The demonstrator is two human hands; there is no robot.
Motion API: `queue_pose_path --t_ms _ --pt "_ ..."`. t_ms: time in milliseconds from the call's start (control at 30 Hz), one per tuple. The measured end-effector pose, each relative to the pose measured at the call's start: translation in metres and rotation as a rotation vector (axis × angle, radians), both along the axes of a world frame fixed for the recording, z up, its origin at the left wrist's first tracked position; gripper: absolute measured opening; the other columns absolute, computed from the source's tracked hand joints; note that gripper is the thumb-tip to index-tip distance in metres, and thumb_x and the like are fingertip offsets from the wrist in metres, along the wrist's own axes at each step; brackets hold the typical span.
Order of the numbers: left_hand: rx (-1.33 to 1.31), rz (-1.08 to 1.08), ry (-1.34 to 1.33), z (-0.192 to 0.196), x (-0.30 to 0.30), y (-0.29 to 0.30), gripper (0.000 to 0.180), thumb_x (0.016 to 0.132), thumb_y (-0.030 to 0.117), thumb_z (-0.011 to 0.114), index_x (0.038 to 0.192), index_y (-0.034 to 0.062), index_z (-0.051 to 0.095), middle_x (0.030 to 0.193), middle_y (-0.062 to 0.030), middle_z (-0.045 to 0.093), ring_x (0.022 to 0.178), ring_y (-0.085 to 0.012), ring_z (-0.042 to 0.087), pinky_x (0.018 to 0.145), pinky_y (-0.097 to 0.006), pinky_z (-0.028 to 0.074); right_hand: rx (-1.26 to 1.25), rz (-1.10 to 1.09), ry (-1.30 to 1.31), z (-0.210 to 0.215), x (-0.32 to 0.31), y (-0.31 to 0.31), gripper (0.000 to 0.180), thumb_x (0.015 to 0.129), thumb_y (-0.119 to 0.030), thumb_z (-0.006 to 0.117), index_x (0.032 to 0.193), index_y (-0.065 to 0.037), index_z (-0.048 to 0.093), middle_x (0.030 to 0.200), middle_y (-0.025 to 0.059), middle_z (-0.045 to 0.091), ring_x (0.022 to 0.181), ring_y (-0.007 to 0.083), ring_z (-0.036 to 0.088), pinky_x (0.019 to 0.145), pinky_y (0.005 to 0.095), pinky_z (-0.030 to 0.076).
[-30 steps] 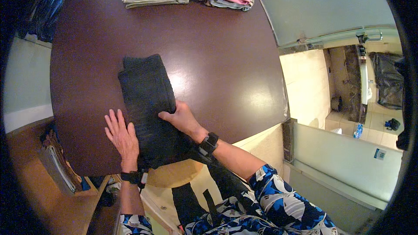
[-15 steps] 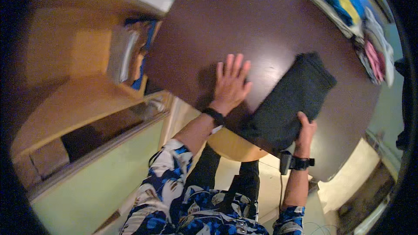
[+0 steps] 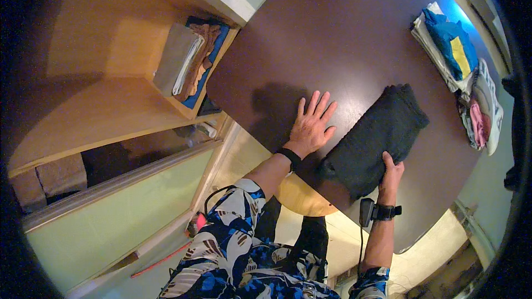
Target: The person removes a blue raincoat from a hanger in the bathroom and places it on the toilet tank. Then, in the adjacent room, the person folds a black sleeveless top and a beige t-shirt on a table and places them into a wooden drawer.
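Observation:
A folded black knit garment (image 3: pixel 377 138) lies slantwise on the dark brown table (image 3: pixel 332 33), close to its near edge. My right hand (image 3: pixel 391 174) grips the garment's right side, thumb on top and the other fingers hidden beneath it. To the left of the garment, my left hand (image 3: pixel 314 127) is spread with its fingers apart and nothing in it. It is over the tabletop; whether it touches the surface I cannot tell. Both wrists wear black bands, and the right one carries a small dark device with a cable.
Folded clothes, one a blue and yellow piece (image 3: pixel 451 44), are stacked at the table's far right, with a white and pink pile (image 3: pixel 483 108) beside them. On the left stands an open wooden shelf (image 3: pixel 100 116) holding folded cloths (image 3: pixel 191 58). A wooden stool (image 3: pixel 302 196) is under the near edge.
The view has shifted, so the table and shelf appear lower and farther right. My right hand keeps its hold on the garment, and my left hand remains spread beside it.

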State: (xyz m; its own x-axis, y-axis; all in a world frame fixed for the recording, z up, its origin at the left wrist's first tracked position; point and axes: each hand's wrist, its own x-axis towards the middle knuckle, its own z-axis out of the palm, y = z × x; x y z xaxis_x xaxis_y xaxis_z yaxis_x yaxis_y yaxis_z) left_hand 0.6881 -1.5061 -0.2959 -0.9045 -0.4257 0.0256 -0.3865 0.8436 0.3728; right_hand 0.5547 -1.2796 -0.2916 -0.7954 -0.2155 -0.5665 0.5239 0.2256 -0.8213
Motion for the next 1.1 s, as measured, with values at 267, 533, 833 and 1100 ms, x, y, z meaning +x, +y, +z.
queue_pose_path --t_ms 267,533,833,1100 --pt "-0.076 0.008 -0.068 -0.008 0.003 0.0 0.067 0.076 0.032 0.063 0.136 0.013 0.038 0.146 -0.0121 0.025 0.135 -0.0339 0.02 0.105 -0.057 0.018 0.264 0.234 0.118 0.018 -0.018 -0.054 0.024 0.077 -0.015 0.066 0.089 0.006 0.064 0.082 0.0052 0.065 0.069 0.0136 0.058 0.064 0.0304 0.048" --pt "-0.107 0.023 -0.211 0.0 -0.004 0.001 0.068 0.077 0.028 0.065 0.137 0.0149 0.035 0.147 -0.0093 0.022 0.136 -0.0308 0.018 0.106 -0.053 0.016 -0.039 0.176 0.013 0.009 -0.02 -0.059 0.029 0.079 -0.009 0.063 0.104 0.005 0.059 0.097 0.0092 0.065 0.081 0.0153 0.06 0.072 0.0285 0.049" --pt "-0.115 -0.005 -0.184 -0.004 -0.003 -0.001 0.066 0.079 0.028 0.063 0.137 0.0145 0.035 0.148 -0.0098 0.02 0.136 -0.0319 0.017 0.106 -0.053 0.015 -0.205 0.011 -0.282 0.014 -0.02 -0.059 0.028 0.08 -0.008 0.061 0.105 0.005 0.057 0.093 0.0124 0.064 0.077 0.0209 0.063 0.068 0.0326 0.053" --pt "-0.417 -0.073 -0.21 -0.031 0.005 -0.006 0.054 0.086 0.024 0.049 0.137 0.012 0.034 0.148 -0.0095 0.021 0.137 -0.0315 0.016 0.108 -0.053 0.015 -0.397 -0.148 -0.499 0.045 0.0 -0.063 0.031 0.081 -0.008 0.059 0.108 0.006 0.053 0.096 0.0161 0.063 0.078 0.0263 0.064 0.07 0.0383 0.055"
